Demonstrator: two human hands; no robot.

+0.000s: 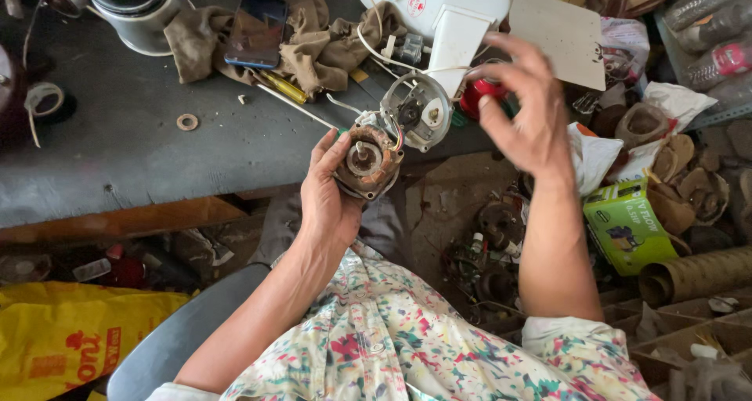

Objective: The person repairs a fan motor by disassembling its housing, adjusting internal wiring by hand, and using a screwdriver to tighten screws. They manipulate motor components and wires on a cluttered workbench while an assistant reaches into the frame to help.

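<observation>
The left hand (333,193) comes up from the lower middle of the view, forearm slanting up and to the right, wrist bent back, and its fingers wrap from the left side around a rusty fan motor (368,162) whose stator and central shaft face the camera. The motor is held just off the front edge of the dark grey workbench (117,142), over the person's lap. Thin wires run from it to a round grey motor cover (417,111) lying open just above and to the right, touching the base of a white fan housing (439,9) that rests on the bench. The right hand (525,107) is raised, its forearm rising almost straight up from the patterned sleeve; its fingers are spread and loosely curled and hold nothing, with the thumb and forefinger poised near a small red object (479,95) beside the cover. On the bench to the left lie a screwdriver with a yellow handle (282,88), a phone (254,31) on a brown rag (313,45), and a small washer (187,122).
</observation>
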